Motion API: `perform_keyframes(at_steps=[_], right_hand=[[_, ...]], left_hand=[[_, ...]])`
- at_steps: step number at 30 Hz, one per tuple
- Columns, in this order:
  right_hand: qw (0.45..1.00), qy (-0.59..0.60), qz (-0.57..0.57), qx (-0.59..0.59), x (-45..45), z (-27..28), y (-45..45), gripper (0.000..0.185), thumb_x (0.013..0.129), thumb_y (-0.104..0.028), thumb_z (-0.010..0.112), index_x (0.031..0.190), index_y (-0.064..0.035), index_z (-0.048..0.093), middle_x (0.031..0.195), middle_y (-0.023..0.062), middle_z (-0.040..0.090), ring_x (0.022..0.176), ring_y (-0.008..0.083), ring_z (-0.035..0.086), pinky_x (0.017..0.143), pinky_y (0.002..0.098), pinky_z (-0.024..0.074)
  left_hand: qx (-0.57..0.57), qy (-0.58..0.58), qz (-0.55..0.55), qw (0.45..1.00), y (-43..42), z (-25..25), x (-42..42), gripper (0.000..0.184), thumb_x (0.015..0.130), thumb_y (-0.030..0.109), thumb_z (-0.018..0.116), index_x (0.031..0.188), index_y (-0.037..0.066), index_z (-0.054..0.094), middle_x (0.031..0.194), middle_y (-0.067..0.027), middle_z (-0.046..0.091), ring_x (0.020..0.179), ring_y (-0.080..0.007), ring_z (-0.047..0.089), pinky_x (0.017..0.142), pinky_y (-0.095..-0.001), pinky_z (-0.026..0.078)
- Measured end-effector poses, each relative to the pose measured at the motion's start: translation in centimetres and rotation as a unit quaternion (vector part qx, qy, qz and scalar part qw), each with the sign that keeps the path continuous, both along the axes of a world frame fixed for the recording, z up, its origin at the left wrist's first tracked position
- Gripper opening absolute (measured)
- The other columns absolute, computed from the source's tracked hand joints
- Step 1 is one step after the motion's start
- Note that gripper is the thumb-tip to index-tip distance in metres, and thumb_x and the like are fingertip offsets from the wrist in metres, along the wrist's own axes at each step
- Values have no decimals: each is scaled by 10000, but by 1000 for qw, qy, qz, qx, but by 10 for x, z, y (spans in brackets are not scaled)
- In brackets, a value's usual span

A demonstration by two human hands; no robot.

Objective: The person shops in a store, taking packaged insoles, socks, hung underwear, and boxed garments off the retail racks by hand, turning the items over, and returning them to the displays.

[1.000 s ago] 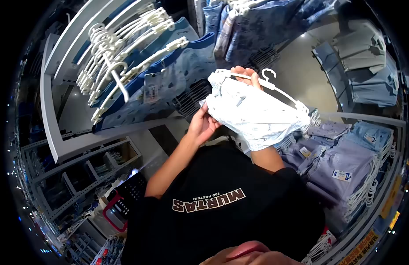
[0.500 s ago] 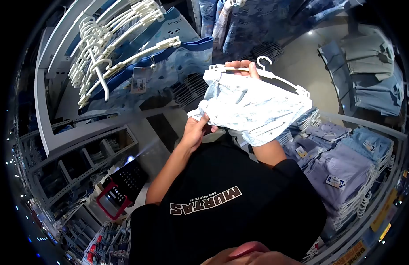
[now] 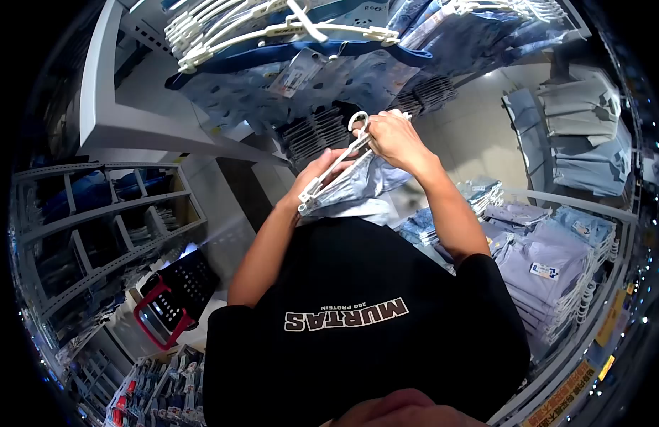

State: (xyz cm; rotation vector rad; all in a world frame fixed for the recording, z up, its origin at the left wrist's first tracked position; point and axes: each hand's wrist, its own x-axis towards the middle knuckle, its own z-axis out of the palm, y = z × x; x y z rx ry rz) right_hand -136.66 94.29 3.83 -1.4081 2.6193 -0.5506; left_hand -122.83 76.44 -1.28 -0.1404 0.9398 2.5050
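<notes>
A: Where is the pale blue garment?

B: In front of the black shirt, on a white hanger that slants up from near the left wrist towards the right hand

A: And what is that hand doing?

B: It's closed round the hanger, just beside the hook, with the back of the hand facing up

A: The left hand?

B: It's at the lower end of the hanger, partly behind it. I can't tell whether those fingers pinch anything

A: What's around them?

B: Ahead, printed clothes hang on more white hangers, with a price tag on the front one. Purple clothes lie to the right, and a black basket with a red handle is to the left
</notes>
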Motion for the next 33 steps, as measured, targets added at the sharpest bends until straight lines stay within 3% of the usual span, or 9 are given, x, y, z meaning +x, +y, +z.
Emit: perform_keyframes(at_steps=[4,7,11,12,16,19,23,27,33], right_hand=[[998,48,1,-41,38,-23,-8,214,777,-106,643,985,-96,694,877,141,676,816,348,597,749,408,460],[983,-137,8,126,53,-5,-37,331,743,-86,673,1073,-93,665,913,144,682,925,349,611,797,434,495],[990,-116,81,5,63,0,-54,331,745,-80,700,1072,-56,652,958,139,652,935,323,614,795,424,492],[988,-120,88,-47,62,15,-56,331,749,-76,705,1075,-52,650,947,136,647,914,316,616,781,415,497],[958,-71,13,-276,40,74,-66,274,780,-63,721,1046,-32,666,912,110,654,838,251,626,767,339,505],[893,129,-56,-427,10,98,-83,323,746,-48,741,1060,-39,666,942,126,652,891,280,612,826,368,486],[891,267,-68,-360,-6,112,-111,498,745,-108,776,1207,-35,605,1083,133,632,1053,300,563,985,408,386],[931,250,-96,-247,-30,95,-118,273,818,-144,710,1078,-64,689,946,119,664,914,275,598,904,402,413],[895,232,-40,-380,-45,112,-77,165,767,29,654,915,-27,699,866,88,690,757,178,634,758,297,492]], left_hand=[[-215,39,-69,973,-12,-3,20,363,931,216,641,1243,42,570,1029,28,631,795,-8,514,692,-167,406],[-294,127,-14,947,-13,-20,31,260,927,189,646,1135,41,596,937,37,621,769,-44,515,686,-237,439],[-533,177,61,826,-20,-33,48,180,896,168,658,1018,46,608,766,-38,597,682,-118,529,634,-314,448],[-523,131,62,840,-22,-31,51,209,872,175,648,1013,31,594,842,-153,650,756,-282,634,713,-376,485],[-501,72,96,857,-28,-41,75,189,924,189,614,1047,46,601,771,-22,608,690,-101,540,641,-288,452],[-532,42,120,837,-25,-53,97,232,929,182,606,1094,19,603,777,-37,607,703,-109,546,663,-280,450],[-530,49,151,833,-32,-73,116,255,919,177,616,1118,19,599,797,-73,612,709,-152,551,673,-305,449],[-522,4,170,836,-37,-71,118,283,889,160,633,1146,49,594,795,-126,619,680,-209,573,673,-345,451],[-422,26,243,873,-34,-71,118,539,897,53,576,1398,124,392,823,-107,611,672,-173,579,599,-305,458]])
